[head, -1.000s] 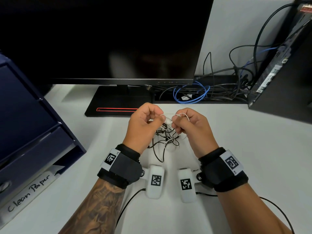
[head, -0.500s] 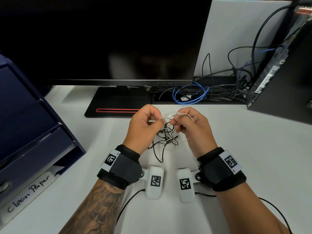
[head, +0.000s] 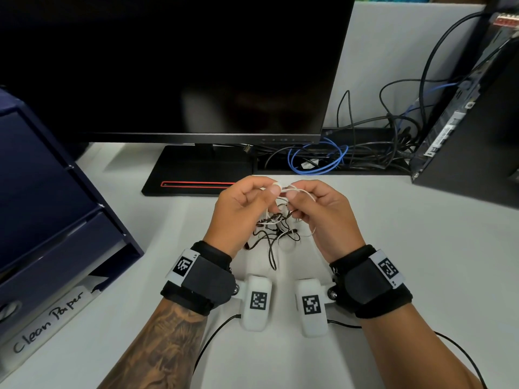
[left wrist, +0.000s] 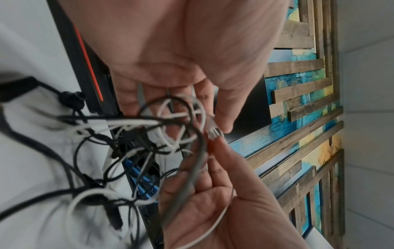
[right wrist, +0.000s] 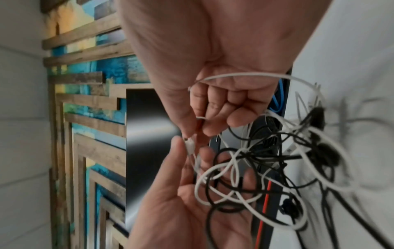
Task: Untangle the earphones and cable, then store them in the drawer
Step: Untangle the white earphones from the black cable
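Both hands are up in front of the monitor (head: 168,66). The left hand (head: 241,209) and the right hand (head: 323,211) each pinch the white cable (head: 292,189) with curled fingers. The black earphones (head: 269,234) hang tangled below, above the worktop (head: 421,248).
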Action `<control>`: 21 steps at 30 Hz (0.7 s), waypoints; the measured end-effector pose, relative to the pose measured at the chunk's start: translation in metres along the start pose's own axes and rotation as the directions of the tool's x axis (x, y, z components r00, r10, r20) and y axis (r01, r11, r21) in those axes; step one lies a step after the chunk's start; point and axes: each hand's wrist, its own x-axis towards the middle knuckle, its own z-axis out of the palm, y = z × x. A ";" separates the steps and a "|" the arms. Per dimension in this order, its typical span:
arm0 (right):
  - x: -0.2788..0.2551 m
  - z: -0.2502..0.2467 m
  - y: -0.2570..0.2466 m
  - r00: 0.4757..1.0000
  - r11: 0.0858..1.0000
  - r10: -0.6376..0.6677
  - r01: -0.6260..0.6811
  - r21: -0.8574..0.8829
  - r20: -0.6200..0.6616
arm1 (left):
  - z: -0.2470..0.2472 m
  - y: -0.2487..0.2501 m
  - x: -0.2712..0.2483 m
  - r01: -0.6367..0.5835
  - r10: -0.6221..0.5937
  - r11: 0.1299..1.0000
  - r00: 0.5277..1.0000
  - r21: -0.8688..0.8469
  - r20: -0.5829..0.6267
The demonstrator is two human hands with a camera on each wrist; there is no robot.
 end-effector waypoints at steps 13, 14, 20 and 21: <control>-0.001 -0.001 -0.001 1.000 0.977 -0.010 0.009 -0.212 -0.002 | -0.012 -0.006 0.008 -0.048 -0.018 0.984 0.932 -0.171 -0.363; 0.000 -0.001 -0.001 1.000 0.978 -0.006 0.005 -0.208 -0.004 | -0.013 -0.005 0.008 -0.037 -0.041 0.976 0.935 -0.213 -0.352; -0.003 0.002 -0.003 0.993 0.992 0.019 -0.005 -0.122 0.115 | -0.006 0.001 0.005 0.054 -0.076 0.970 0.993 -0.235 -0.087; -0.003 0.002 -0.003 0.991 0.994 0.006 0.009 -0.107 0.135 | -0.004 -0.001 0.004 0.073 -0.089 0.971 0.994 -0.227 -0.060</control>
